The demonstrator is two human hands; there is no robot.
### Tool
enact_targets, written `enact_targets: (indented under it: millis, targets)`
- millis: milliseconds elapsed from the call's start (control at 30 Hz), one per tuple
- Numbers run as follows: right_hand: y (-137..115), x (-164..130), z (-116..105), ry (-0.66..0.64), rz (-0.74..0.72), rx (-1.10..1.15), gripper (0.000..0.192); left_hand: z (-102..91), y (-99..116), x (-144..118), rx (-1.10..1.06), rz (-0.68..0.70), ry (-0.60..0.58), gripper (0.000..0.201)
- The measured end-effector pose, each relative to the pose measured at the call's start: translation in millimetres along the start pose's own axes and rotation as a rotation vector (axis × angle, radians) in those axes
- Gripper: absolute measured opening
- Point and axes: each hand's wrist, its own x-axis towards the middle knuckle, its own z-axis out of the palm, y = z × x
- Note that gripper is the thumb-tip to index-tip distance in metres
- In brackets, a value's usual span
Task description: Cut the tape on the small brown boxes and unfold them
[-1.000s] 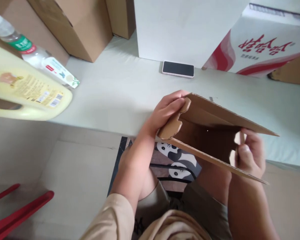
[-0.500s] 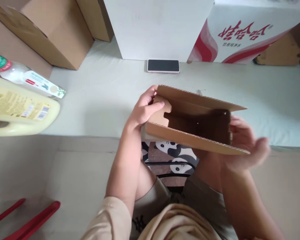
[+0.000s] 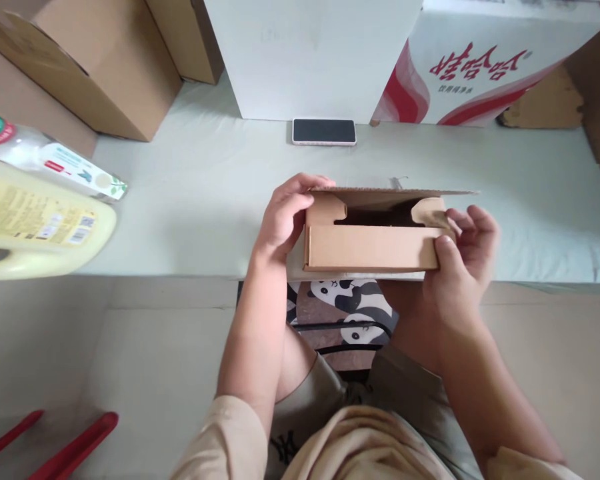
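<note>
Head view first, and we read it from the left edge across; at the far left a pale yellow jug point(image 3: 40, 227) lies on its side on the light green table point(image 3: 200, 200), with a clear bottle point(image 3: 50, 157) lying just behind it; below them, off the table, red bars point(image 3: 75, 447) show at the bottom corner; behind the jug stands a brown carton point(image 3: 105, 67); further along, a white box point(image 3: 310, 53) stands at the back, and a dark phone point(image 3: 324, 131) lies flat on the table just in front of it; at the table's near edge, in the middle, we see our left hand point(image 3: 283, 217) wrapped over the left end of a small cardboard box point(image 3: 370, 247), fingers curled over its top corner and thumb against the end flap; the box sits half folded, its front wall upright and its top open, with rounded tabs showing at both ends; our right hand point(image 3: 463, 250) clamps the right end, thumb pressed on the front wall and fingers behind the tab; at the back right stands a white carton with red print point(image 3: 480, 73); below the box a panda-patterned seat point(image 3: 350, 300) shows between our knees.
</note>
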Motion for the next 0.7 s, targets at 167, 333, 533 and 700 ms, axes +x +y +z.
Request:
enact_targets:
  millis: [167, 333, 533, 700]
  targets:
    - [8.8, 13.1, -2.8, -0.068, -0.019, 0.005, 0.049, -9.6, -0.8, 2.0, 0.054, 0.036, -0.088, 0.013]
    - [16.5, 15.9, -4.6, -0.127, -0.124, 0.008, 0.026, -10.4, 14.5, 1.3, 0.299, 0.082, -0.197, 0.027]
    - [14.3, 16.1, -3.4, -0.123, -0.158, -0.007, 0.027, 18.9, 46.6, -22.5, 0.944, 0.198, -0.204, 0.033]
    - [13.6, 15.1, -2.5, -0.123, -0.154, -0.04, 0.028, 30.2, 52.2, -46.2, 1.156, 0.154, -0.326, 0.073]
